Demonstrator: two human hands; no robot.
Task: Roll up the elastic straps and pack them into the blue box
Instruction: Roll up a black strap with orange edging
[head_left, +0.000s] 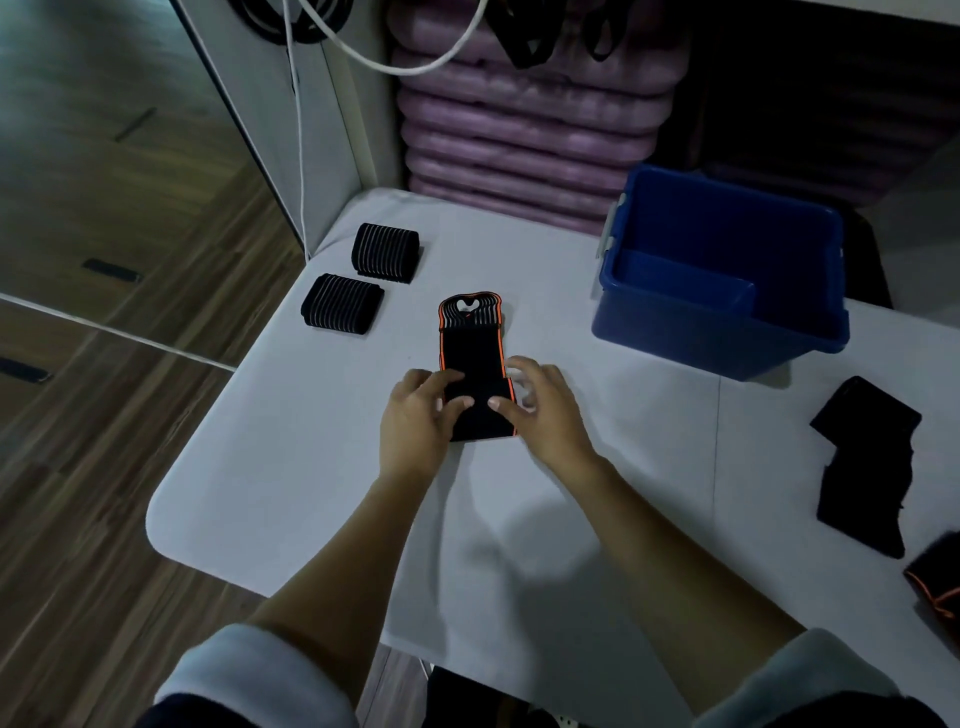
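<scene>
Left hand (418, 418) and right hand (543, 410) grip the strap (470, 348).

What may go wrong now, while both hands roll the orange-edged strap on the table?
1. Only the near end of the orange-edged strap is rolled; if the left hand or right hand loosens, the roll may spring open.
2. The two rolled straps lie near the table's left edge; a sweeping arm might knock them off.

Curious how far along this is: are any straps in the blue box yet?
No, the blue box shows only its bare blue inside.
</scene>
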